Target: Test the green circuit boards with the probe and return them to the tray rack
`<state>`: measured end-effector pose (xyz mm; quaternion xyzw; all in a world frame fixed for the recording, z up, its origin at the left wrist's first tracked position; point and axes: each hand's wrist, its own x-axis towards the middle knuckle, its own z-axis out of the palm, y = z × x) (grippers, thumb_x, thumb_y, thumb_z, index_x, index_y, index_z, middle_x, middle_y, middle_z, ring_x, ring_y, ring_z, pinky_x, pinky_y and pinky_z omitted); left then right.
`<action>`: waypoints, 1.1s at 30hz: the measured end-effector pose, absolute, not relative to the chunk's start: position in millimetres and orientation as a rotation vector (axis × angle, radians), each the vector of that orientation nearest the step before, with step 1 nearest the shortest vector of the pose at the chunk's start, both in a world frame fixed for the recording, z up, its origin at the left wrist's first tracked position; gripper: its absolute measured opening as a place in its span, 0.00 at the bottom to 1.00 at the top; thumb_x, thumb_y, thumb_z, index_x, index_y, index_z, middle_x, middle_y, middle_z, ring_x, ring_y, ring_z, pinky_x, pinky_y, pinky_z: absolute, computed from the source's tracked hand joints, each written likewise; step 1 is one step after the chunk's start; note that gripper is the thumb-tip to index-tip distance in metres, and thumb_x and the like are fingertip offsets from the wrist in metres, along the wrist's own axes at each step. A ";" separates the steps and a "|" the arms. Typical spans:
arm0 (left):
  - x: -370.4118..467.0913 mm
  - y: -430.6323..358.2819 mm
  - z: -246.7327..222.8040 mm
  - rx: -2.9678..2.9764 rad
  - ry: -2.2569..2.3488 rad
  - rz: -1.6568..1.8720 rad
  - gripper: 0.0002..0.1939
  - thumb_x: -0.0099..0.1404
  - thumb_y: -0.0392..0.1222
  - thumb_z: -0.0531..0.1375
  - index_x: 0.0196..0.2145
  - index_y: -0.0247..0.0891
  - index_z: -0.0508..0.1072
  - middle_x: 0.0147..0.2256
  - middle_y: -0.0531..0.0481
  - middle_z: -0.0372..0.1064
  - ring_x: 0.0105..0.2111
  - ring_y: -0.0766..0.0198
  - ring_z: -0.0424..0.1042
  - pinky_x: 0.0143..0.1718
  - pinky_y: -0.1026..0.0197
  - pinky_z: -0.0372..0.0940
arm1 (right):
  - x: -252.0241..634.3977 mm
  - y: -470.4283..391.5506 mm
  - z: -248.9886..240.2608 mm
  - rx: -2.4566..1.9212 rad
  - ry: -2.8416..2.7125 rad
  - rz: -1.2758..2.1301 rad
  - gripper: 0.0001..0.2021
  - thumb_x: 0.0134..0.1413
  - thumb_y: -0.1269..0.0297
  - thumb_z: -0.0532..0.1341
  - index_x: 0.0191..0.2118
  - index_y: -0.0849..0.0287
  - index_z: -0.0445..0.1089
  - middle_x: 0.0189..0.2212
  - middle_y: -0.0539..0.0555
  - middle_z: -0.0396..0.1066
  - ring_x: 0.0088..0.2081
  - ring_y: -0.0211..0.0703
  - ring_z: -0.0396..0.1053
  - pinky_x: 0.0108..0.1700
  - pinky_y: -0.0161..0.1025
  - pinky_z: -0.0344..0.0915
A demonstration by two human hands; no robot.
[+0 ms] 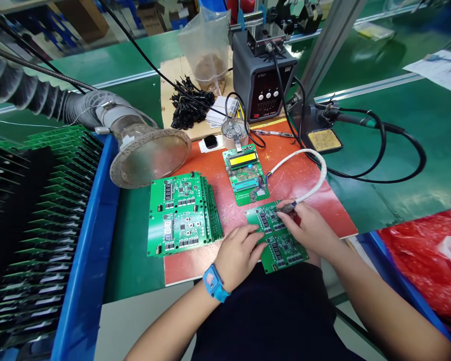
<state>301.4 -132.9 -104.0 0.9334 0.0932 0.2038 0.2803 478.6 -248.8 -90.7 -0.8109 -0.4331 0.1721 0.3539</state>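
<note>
A green circuit board with two display modules (281, 245) lies at the front edge of the red mat. My left hand (240, 253) rests on its left side, fingers bent and somewhat apart. My right hand (304, 223) pinches a cable connector (287, 207) against the board's upper right part. From the connector a white sleeved cable (321, 175) loops back to a programmer board (244, 173) with a lit yellow screen. To the left stands a stack of similar green boards (180, 213).
A blue bin (78, 260) of upright boards is at the left, beside a fume extractor hood (150, 153). Behind are black parts (190, 105), a soldering station (263, 75) and an iron holder with sponge (324, 141). A red bag (417, 255) lies at the right.
</note>
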 end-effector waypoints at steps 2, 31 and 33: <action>301.4 -135.1 -104.1 2.505 0.273 0.539 0.12 0.64 0.40 0.61 0.46 0.36 0.71 0.44 0.45 0.74 0.42 0.57 0.73 0.42 0.54 0.73 | 478.7 -249.0 -91.4 -2.096 -1.125 0.450 0.09 0.60 0.62 0.54 0.41 0.60 0.67 0.38 0.60 0.75 0.40 0.51 0.74 0.40 0.46 0.71; 310.9 -136.0 -109.4 2.447 0.320 0.623 0.07 0.66 0.37 0.58 0.42 0.36 0.74 0.36 0.47 0.72 0.38 0.62 0.70 0.40 0.58 0.70 | 475.2 -259.4 -89.2 -2.061 -1.029 0.405 0.08 0.59 0.62 0.57 0.41 0.58 0.68 0.39 0.56 0.74 0.41 0.46 0.72 0.44 0.44 0.69; 310.8 -136.0 -109.8 2.438 0.326 0.614 0.08 0.66 0.37 0.59 0.42 0.36 0.74 0.36 0.47 0.72 0.38 0.61 0.70 0.40 0.57 0.70 | 470.4 -271.4 -84.1 -2.041 -0.995 0.428 0.08 0.59 0.61 0.58 0.42 0.57 0.68 0.38 0.54 0.73 0.41 0.45 0.72 0.45 0.42 0.69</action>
